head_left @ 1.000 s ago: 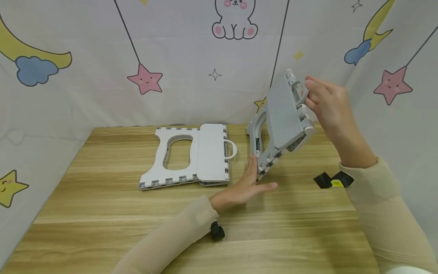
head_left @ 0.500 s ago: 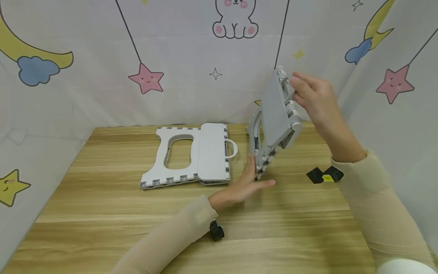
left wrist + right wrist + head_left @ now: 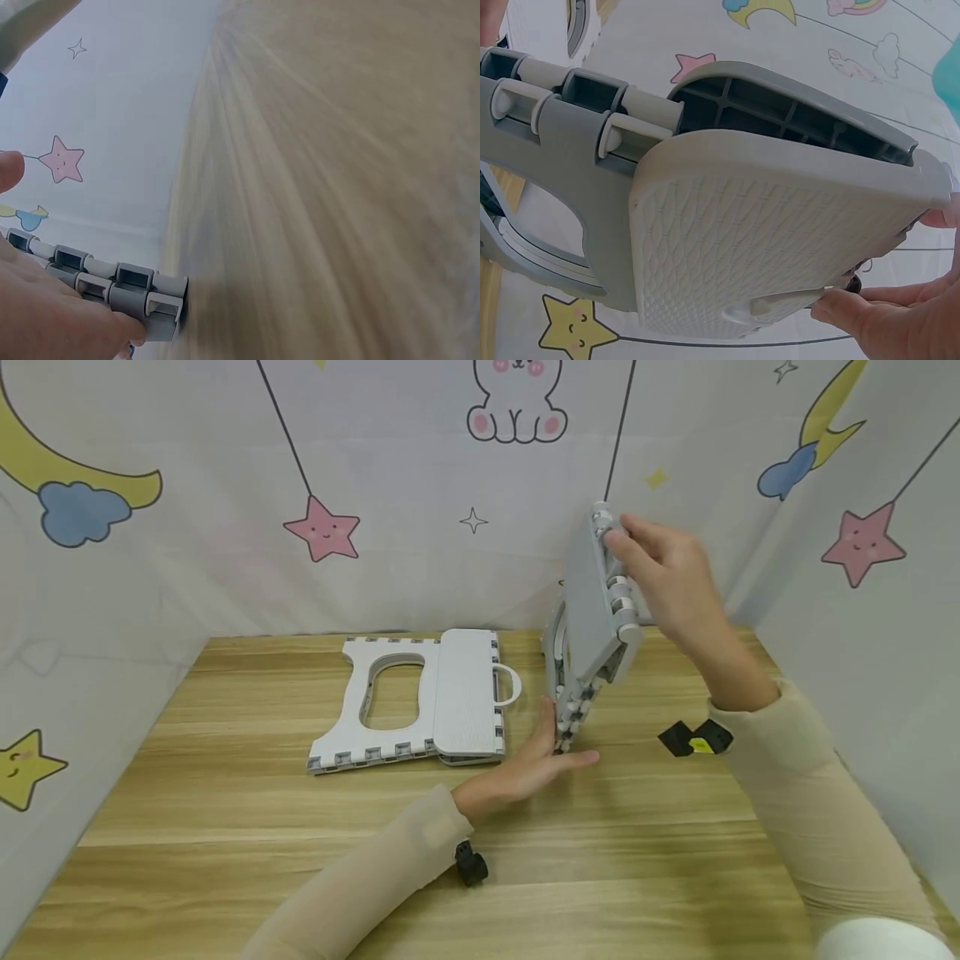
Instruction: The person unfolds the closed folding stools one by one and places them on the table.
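Observation:
A grey folding step stool (image 3: 588,597), folded flat, stands steeply on its leg end at the back right of the table. My right hand (image 3: 670,578) holds its upper edge by the carry handle, with thumb and fingertips there in the right wrist view. In that view the two halves of the stool's top (image 3: 727,217) gape slightly, with the ribbed inside showing. My left hand (image 3: 525,768) lies low against the stool's lower edge, fingers straight and thumb spread out. The left wrist view has that hand (image 3: 56,319) beside the stool's hinged leg edge (image 3: 135,289), right at the tabletop.
A white folding step stool (image 3: 468,693) lies folded flat on the wooden table (image 3: 247,827), left of the grey one, its loop handle (image 3: 516,685) pointing right. Behind the table hangs a printed white curtain (image 3: 420,568), close to the grey stool.
My right hand has moved left, swinging the grey stool's top leftward, so it stands steeper. The left hand has barely moved, and the white stool has stayed where it was.

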Demonstrator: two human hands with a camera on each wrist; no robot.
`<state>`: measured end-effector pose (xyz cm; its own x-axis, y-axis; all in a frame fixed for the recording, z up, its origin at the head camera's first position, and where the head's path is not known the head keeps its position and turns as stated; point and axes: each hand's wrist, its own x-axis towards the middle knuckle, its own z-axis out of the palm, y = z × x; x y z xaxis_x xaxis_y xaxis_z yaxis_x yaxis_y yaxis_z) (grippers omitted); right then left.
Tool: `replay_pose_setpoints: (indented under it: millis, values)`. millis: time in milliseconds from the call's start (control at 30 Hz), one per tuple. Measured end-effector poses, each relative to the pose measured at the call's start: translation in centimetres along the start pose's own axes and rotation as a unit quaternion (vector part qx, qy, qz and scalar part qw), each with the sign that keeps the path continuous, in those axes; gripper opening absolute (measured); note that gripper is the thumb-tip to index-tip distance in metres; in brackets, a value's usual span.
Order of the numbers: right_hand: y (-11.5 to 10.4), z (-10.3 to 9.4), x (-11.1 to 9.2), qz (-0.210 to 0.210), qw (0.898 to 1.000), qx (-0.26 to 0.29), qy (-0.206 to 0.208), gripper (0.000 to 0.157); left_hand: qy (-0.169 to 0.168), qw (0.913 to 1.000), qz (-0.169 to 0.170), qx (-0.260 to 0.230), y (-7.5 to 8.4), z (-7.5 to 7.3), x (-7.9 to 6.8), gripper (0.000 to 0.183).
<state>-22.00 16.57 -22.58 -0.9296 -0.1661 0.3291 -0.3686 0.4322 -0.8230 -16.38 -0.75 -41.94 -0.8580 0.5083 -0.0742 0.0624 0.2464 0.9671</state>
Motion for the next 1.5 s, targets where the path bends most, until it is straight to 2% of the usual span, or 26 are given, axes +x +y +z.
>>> replay_pose_setpoints:
  millis: [500,833,933,1100,1167,1333,1500]
  values:
    - [-0.9,2.0,0.9,-0.021,0.999,-0.044,-0.014,0.068,-0.017,0.9982,0.049,-0.029,-0.5,-1.0,0.2,0.102]
    - [-1.3,3.3,1.1,-0.049,0.992,-0.111,-0.017,0.069,-0.011,0.9986,0.04,-0.031,-0.7,-1.6,-0.2,0.098]
    - [-1.4,3.6,1.2,-0.056,0.991,-0.119,-0.018,0.069,-0.003,0.9981,0.061,-0.012,-0.7,-2.0,-0.2,0.092]
    - [-1.3,3.6,1.2,-0.058,0.991,-0.117,-0.02,0.069,0.023,0.9933,0.09,0.068,-0.5,-2.7,-0.2,0.075]
    - [-1.3,3.6,1.2,-0.058,0.992,-0.114,-0.021,0.069,0.039,0.9905,0.092,0.095,-0.4,-3.0,-0.3,0.07]
    - [-1.2,3.6,1.3,-0.06,0.991,-0.114,-0.02,0.068,0.073,0.9811,0.122,0.13,-0.4,-3.5,0.0,0.06]
    - [-1.0,3.7,1.3,-0.061,0.991,-0.119,-0.017,0.067,0.072,0.9769,0.143,0.142,-0.5,-4.1,0.3,0.054]
